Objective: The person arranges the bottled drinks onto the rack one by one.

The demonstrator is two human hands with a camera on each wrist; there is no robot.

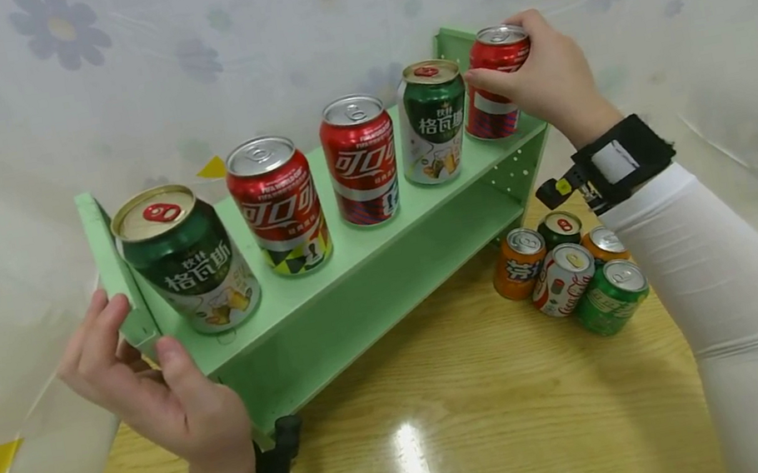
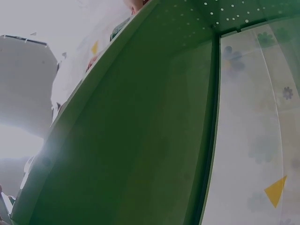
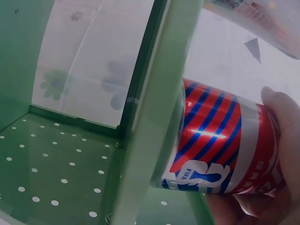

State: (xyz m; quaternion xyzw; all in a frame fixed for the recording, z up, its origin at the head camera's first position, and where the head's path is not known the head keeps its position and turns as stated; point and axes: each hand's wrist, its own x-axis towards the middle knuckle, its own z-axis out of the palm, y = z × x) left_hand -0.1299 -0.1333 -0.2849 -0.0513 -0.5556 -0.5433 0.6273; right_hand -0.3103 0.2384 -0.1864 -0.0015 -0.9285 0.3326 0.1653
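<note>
At the far right end of the upper shelf, my right hand (image 1: 553, 79) grips a red cola can (image 1: 498, 101) between thumb and fingers. The can stands upright; in the right wrist view its striped base (image 3: 206, 136) is right at the shelf board. My left hand (image 1: 163, 393) holds the left end panel of the green shelf (image 1: 121, 282), thumb and fingertips at its front edge. Along the upper board stand a green-and-white kvass can (image 1: 189, 261), two red cola cans (image 1: 278, 203) (image 1: 362, 163) and another kvass can (image 1: 435, 125), labels facing me.
On the wooden table (image 1: 458, 425), near the shelf's right end, stands a tight group of cans, among them an orange one (image 1: 517, 267), a white cola can (image 1: 562, 280) and a green one (image 1: 611, 301). A flower-patterned sheet (image 1: 309, 12) hangs behind the shelf.
</note>
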